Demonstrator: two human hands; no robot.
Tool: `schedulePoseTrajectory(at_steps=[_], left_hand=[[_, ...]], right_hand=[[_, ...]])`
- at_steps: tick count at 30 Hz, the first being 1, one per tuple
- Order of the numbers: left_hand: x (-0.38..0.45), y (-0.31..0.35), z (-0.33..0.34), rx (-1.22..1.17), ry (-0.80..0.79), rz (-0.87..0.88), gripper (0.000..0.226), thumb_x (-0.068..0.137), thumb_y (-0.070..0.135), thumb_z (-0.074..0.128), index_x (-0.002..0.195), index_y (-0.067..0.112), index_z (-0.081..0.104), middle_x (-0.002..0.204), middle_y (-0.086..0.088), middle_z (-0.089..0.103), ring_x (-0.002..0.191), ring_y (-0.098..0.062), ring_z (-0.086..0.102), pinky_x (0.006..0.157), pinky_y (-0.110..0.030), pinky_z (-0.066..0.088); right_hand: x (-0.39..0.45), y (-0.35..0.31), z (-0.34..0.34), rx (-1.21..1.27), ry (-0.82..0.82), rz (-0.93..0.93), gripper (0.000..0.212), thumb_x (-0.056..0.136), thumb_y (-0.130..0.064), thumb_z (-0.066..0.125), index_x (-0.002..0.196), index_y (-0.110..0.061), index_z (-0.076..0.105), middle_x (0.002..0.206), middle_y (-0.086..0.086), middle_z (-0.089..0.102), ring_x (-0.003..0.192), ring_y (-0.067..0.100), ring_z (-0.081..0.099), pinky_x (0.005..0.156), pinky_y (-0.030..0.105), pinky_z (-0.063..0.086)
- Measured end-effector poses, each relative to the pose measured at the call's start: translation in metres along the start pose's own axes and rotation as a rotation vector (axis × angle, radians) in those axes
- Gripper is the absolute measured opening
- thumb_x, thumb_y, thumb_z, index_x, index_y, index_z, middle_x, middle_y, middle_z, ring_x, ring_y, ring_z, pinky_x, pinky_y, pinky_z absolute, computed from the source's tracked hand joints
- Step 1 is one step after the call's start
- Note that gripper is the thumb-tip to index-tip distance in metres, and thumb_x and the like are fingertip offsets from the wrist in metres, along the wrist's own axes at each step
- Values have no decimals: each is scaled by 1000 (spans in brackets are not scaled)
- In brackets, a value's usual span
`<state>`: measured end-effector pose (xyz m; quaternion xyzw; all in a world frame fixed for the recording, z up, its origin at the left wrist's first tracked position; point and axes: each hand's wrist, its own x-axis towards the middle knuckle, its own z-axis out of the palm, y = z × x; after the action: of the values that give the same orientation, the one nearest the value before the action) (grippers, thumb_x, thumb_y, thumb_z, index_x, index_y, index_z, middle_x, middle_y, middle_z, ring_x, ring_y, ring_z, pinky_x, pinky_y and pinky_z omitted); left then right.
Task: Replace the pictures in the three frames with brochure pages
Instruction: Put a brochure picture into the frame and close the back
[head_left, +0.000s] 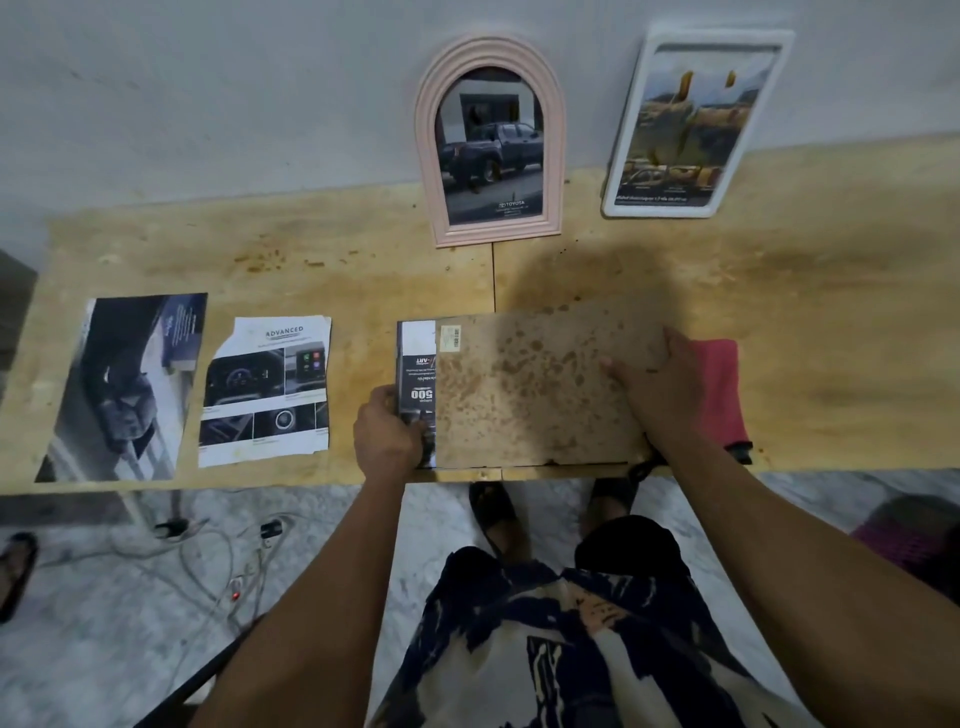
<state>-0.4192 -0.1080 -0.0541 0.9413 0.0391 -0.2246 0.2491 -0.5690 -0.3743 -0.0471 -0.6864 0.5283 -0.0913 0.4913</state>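
Observation:
A stained brown backing board (535, 387) lies face down at the table's front edge, over a brochure page (415, 374) that sticks out on its left side. My left hand (387, 434) grips the left edge of that page and the frame under it. My right hand (662, 384) presses on the board's right end. A pink arched frame (488, 140) with a truck page leans on the wall behind. To its right leans a white rectangular frame (696, 122) with a yellowish page.
Two loose brochure pages lie on the wooden table (831, 322) at left: a dark one (124, 387) and a torn white one (267, 389). A red cloth (724, 387) lies beside my right hand. Cables (208, 551) lie on the floor below.

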Motion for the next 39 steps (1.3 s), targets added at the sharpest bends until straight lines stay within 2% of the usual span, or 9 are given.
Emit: schedulePoseTrajectory(at_steps=[7,10,16,24,28,31,34,36,39], left_hand=[[1,0,-1,-5,3,-28,54,82,14,78,131,21,58,114,-10,71,102,-33,66,73,-33,46],[0,1,0,-11,12,-25,47,86,12,70,130,21,59,115,-11,71,106,-34,64,80,-37,50],[-3,4,-1,-39,29,-54,36,96,14,56,130,22,61,115,-15,70,106,-36,62,76,-32,41],[-7,5,-5,-48,0,-50,45,94,21,62,138,20,56,122,-13,68,113,-36,61,86,-36,47],[-3,2,-7,-51,-24,-44,50,92,28,68,139,18,55,126,-13,66,116,-35,60,90,-39,48],[-3,5,-6,61,-67,39,69,84,45,75,140,18,45,136,-13,50,126,-35,49,93,-45,47],[-5,17,-3,218,-139,210,93,74,56,79,147,32,27,150,-8,24,134,-37,31,91,-54,46],[-4,25,0,259,-221,257,104,68,58,82,149,40,19,156,-3,11,137,-39,24,91,-58,46],[0,34,2,324,-317,219,115,63,59,86,152,43,15,160,-1,-3,142,-42,16,97,-63,43]], right_hand=[[1,0,13,-63,-37,56,78,77,-32,78,143,-19,38,123,-6,53,114,21,55,96,40,47],[-2,-2,21,-91,-38,71,75,77,-34,78,140,-18,40,131,1,55,118,26,55,96,41,47],[-8,-4,37,-199,-37,114,88,74,-50,75,146,-24,33,138,13,45,128,35,41,103,48,39],[-11,-3,50,-387,-81,153,76,75,-61,69,134,-21,42,135,12,29,127,39,32,103,51,39],[-11,-2,50,-434,-122,121,85,74,-57,71,140,-18,34,139,14,26,130,40,28,106,53,37],[-14,-3,48,-547,-143,-18,103,73,-56,72,150,-19,15,148,15,17,136,40,20,108,51,34],[-12,-11,52,-734,-264,-204,106,82,-61,62,155,-26,-8,162,7,-14,149,34,-5,118,51,15],[-6,-15,55,-780,-344,-256,104,83,-63,60,155,-29,-8,161,3,-22,149,31,-15,120,52,9],[0,-16,60,-811,-421,-234,103,81,-69,58,155,-33,-5,162,0,-19,147,32,-20,119,56,11]])
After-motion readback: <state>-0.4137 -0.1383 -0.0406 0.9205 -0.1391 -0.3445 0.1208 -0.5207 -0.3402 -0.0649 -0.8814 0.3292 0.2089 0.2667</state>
